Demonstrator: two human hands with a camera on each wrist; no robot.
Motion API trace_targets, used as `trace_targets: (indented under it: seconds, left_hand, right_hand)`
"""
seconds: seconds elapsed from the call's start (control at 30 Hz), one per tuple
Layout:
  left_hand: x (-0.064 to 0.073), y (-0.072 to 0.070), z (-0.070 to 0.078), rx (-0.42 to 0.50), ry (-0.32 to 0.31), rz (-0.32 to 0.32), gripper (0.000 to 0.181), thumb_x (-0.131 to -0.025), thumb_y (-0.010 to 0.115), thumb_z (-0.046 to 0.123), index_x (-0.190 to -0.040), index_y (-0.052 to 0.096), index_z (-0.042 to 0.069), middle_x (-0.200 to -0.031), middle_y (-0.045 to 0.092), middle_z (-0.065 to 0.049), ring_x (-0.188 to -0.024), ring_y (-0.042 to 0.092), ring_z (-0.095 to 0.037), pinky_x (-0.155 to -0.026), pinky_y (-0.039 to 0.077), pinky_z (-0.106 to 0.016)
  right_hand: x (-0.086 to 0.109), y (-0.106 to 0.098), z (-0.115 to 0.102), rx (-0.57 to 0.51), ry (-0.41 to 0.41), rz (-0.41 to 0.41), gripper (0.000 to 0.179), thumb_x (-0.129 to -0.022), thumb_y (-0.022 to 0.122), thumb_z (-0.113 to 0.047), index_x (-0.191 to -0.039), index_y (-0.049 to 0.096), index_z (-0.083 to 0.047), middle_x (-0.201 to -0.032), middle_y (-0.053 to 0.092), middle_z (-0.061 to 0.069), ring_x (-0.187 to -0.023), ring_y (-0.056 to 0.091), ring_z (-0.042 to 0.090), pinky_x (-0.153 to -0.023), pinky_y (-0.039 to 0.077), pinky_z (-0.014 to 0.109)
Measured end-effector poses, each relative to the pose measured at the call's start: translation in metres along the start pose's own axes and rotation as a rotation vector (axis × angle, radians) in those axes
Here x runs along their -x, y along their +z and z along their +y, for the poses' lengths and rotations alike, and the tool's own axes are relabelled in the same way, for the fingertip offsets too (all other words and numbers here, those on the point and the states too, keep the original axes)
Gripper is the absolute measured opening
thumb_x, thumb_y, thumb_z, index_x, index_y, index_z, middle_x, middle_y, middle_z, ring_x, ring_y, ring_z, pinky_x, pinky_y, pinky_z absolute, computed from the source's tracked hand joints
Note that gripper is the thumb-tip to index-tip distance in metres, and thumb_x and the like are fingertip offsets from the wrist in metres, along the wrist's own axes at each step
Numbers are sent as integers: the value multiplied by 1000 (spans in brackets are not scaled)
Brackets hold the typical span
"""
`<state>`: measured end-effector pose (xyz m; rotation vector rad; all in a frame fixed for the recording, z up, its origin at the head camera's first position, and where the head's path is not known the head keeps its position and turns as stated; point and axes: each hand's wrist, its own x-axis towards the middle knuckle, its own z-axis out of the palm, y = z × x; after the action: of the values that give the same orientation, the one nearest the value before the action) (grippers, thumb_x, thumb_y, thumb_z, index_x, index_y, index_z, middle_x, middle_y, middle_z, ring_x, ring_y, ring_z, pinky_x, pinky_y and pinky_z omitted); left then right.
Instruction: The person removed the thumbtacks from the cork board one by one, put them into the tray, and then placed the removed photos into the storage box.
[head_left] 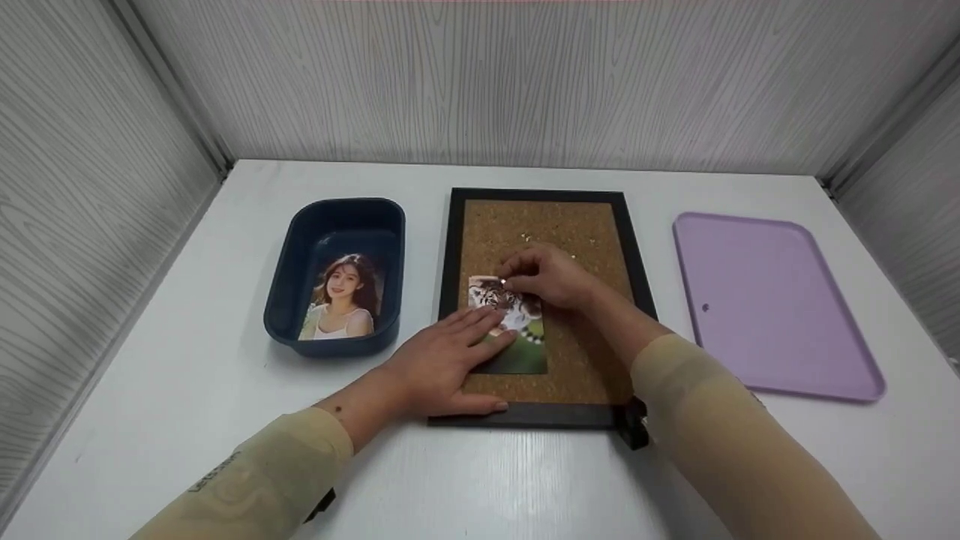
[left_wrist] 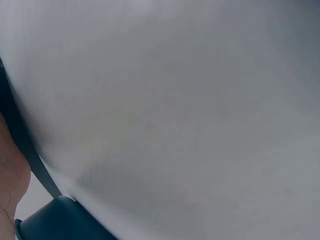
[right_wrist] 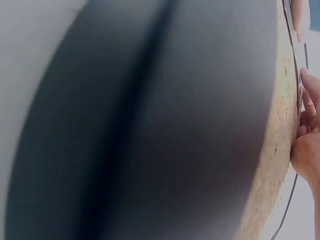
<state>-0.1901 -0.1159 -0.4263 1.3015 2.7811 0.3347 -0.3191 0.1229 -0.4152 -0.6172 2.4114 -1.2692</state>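
A tiger photo (head_left: 510, 360) lies on the lower left of a black-framed cork board (head_left: 585, 360). My left hand (head_left: 450, 364) rests on it with fingers spread, its thumb on the frame's bottom bar. At the photo's top edge, my right hand (head_left: 551, 277) pinches a small shiny push pin (head_left: 503, 282) between thumb and index finger. Several more small pins (head_left: 526, 237) show on the cork above that hand. In the right wrist view, the right hand (right_wrist: 309, 120) lies low along the cork surface; the left wrist view holds mostly white tabletop.
To the left stands a dark blue tray (head_left: 277, 300) with a portrait photo (head_left: 343, 300) in it. A flat lilac tray (head_left: 772, 307) lies to the right, with a small dark hole near its left edge. Wood-grain panels (head_left: 480, 82) close off the back and sides of the white table (head_left: 480, 487).
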Motion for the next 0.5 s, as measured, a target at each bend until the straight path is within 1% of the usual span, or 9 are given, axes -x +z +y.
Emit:
trace_targets:
  seconds: [0.1, 0.3, 0.4, 0.5]
  left_hand:
    - [0, 0, 0, 1, -2, -3, 96, -97, 41, 83, -169, 33, 19, -176, 20, -11, -163, 14, -24, -131, 12, -41]
    - [1, 0, 0, 10, -2, 3, 96, -98, 39, 84, -168, 34, 19, -175, 21, -11, -163, 15, -24, -131, 13, -42]
    - [1, 1, 0, 15, 4, 12, 96, -98, 39, 84, -168, 34, 19, -175, 22, -12, -163, 15, -25, -131, 14, -43]
    - [1, 1, -1, 13, 4, 10, 96, -98, 39, 84, -168, 34, 19, -176, 21, -12, -163, 15, -25, -131, 13, -42]
  right_hand:
    - [0, 0, 0, 16, -7, 4, 16, -102, 72, -11, -116, 80, -9, -137, 62, 5, -110, 64, 20, -84, 55, 30]
    - [0, 0, 0, 73, -42, 16, 16, -102, 73, -11, -117, 81, -10, -136, 65, 5, -118, 62, 20, -94, 52, 32]
    - [0, 1, -1, 64, -36, 17, 16, -102, 72, -10, -116, 80, -9, -137, 64, 6, -116, 63, 22, -91, 54, 34]
    - [1, 1, -1, 55, -33, 21, 14, -102, 72, -10, -114, 80, -8, -138, 64, 7, -115, 63, 22, -90, 53, 34]
